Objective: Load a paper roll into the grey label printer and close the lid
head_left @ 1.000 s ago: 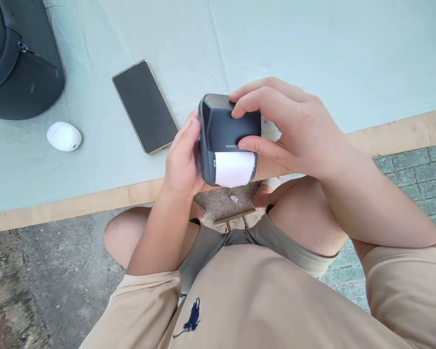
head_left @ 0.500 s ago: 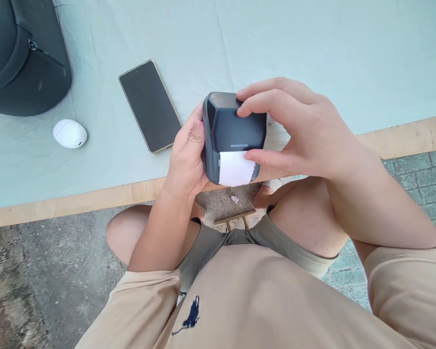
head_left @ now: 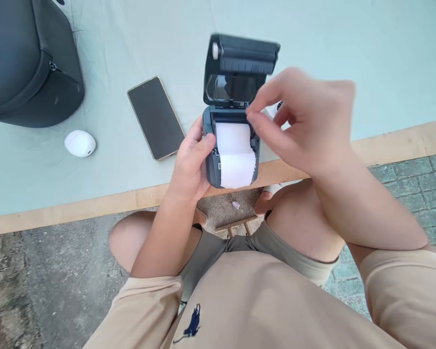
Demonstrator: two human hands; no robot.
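My left hand (head_left: 192,162) grips a dark label printer (head_left: 211,169) by its left side, thumb on the upper edge. The printer's lid (head_left: 236,87) stands raised, with its inner side and roller facing me. In the bay sits a roll of white label paper (head_left: 236,145), its end hanging over the printer's front edge. My right hand (head_left: 301,116) hovers at the printer's right side by the hinge, slightly blurred. Its thumb and index fingertip are pinched together; anything between them is too small to make out. Behind this hand a small white object (head_left: 272,110) is partly hidden.
On the pale green tabletop (head_left: 330,39) lie a smartphone (head_left: 156,118) and a white earbud case-like object (head_left: 80,143). A black zippered bag (head_left: 29,63) stands at the upper left. The table's wooden front edge (head_left: 131,199) runs below my hands. A white scrap (head_left: 236,205) lies on the ground.
The printer's lid has swung up from closed, showing the paper roll inside. My right hand has come off the lid's top and drawn its fingers into a pinch by the hinge.
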